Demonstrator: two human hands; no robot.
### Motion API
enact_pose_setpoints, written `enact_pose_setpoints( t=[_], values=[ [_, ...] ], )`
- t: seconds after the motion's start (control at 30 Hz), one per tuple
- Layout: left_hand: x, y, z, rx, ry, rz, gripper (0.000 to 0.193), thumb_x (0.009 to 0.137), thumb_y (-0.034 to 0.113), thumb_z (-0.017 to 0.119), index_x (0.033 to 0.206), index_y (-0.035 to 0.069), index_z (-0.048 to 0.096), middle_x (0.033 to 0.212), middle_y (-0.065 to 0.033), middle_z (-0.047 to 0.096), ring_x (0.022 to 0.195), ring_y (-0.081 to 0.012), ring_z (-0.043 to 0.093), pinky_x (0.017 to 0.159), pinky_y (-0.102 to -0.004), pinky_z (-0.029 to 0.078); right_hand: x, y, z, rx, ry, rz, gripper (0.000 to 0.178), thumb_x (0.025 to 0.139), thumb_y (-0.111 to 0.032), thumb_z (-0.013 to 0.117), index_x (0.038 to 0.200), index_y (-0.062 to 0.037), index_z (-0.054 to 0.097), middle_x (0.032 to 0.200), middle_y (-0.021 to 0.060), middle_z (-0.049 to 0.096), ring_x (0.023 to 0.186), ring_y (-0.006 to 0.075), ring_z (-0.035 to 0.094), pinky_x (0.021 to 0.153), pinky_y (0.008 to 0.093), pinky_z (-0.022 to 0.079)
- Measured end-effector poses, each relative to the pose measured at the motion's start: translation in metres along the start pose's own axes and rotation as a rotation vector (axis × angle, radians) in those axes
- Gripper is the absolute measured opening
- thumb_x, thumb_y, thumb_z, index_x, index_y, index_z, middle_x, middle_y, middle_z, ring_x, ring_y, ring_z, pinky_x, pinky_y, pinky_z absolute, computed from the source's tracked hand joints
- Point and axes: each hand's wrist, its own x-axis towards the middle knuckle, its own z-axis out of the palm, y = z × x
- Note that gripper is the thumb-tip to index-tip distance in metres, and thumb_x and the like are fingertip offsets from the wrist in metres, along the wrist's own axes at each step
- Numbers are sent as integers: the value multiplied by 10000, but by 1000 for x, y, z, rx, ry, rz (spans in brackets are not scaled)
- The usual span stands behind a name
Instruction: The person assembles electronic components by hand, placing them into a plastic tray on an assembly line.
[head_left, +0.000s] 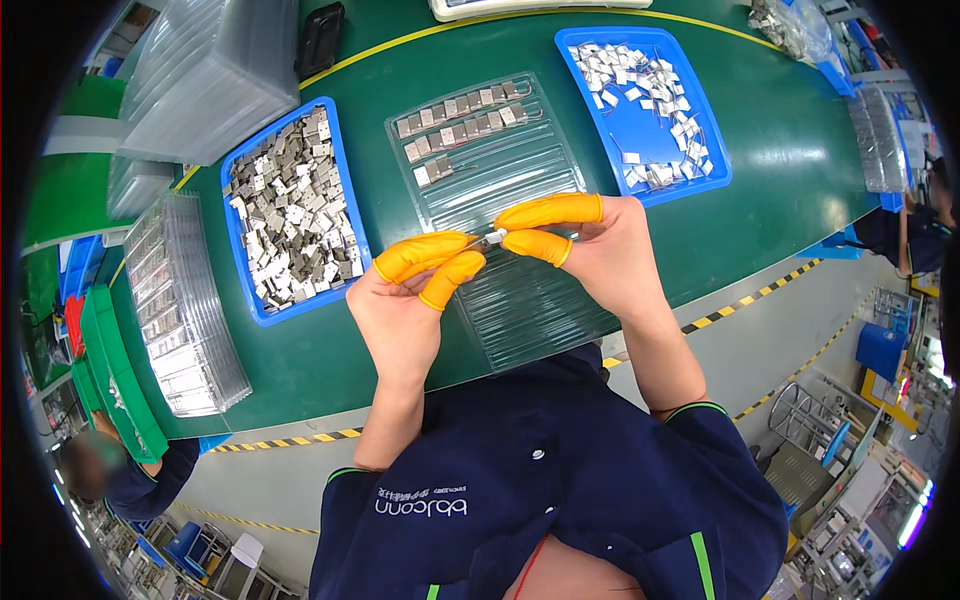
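Both my hands, with yellow finger cots on thumb and forefinger, meet above the clear ribbed plastic tray [530,310]. My right hand [610,250] pinches a small white connector [496,237] between thumb and forefinger. My left hand [400,310] is closed in a pinch against its other side, where a thin dark bit shows. What the left fingers grip is mostly hidden. In the tray's far part, several small grey-and-white pieces [462,104] with thin wires lie in rows.
At left stands a blue bin [233,265] heaped with grey and white pieces. Another blue bin [640,125] at right holds white wired connectors. Stacked clear trays [185,310] line the left edge, near a green bin [118,370]. Another person [150,480] sits at lower left.
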Motion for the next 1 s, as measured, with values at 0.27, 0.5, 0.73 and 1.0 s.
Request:
enact_pose_setpoints(
  t=[0.27, 0.5, 0.73, 1.0],
  values=[
    [1, -1, -1, 36, 7, 101, 206, 706, -101, 691, 905, -72, 644, 874, -121, 666, 797, -174, 649, 758, -274, 532, -2, 0, 3, 287, 6, 159, 183, 751, 8, 687, 928, 45, 665, 892, 102, 675, 795, 138, 636, 731, 248, 511],
    [1, -3, -2, -44, 14, -8, 198, 704, -96, 697, 893, -78, 640, 873, -125, 665, 802, -179, 649, 755, -281, 537, -6, 14, 9, 489, 44, 202, 164, 746, 40, 678, 902, 52, 632, 886, 129, 661, 783, 189, 648, 757, 290, 522],
    [2, -4, -5, 10, -72, 27, 192, 711, -92, 693, 894, -78, 638, 888, -134, 666, 799, -183, 652, 753, -283, 539, -8, 12, 9, 395, 1, 217, 194, 707, 36, 709, 884, 42, 632, 892, 124, 653, 794, 164, 641, 719, 277, 530],
    [4, -1, -16, -106, -313, -152, 199, 702, -86, 702, 892, -78, 641, 879, -138, 667, 777, -197, 662, 728, -297, 548, -1, 11, -6, 430, -327, 479, 323, 603, 63, 753, 906, 60, 643, 864, 107, 644, 764, 147, 629, 687, 254, 520]
  ],
)
